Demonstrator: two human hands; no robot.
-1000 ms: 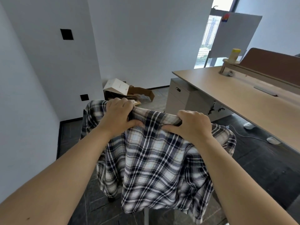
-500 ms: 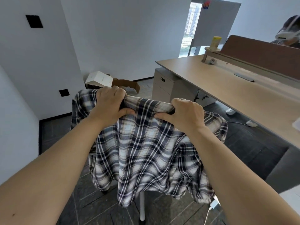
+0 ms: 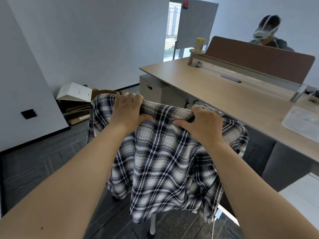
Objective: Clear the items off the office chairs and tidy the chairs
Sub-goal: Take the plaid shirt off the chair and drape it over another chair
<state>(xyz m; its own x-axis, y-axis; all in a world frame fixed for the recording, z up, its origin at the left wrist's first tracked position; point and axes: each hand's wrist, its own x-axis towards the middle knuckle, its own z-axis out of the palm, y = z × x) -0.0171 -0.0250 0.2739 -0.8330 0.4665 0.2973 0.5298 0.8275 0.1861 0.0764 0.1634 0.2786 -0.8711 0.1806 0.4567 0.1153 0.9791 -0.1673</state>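
Far left, open box on the floor, contents unclear. Left hand clamped on the shirt, draped over the chair back, right hand gripping it alongside. Open floor left; desk edge close on the right.

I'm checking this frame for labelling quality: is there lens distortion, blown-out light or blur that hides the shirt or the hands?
Head view: wide-angle bending curves the desk edge and stretches the forearms; the window is overexposed; soft, even light, no glare; plaid shirt, left hand and right hand read clearly, slightly soft.
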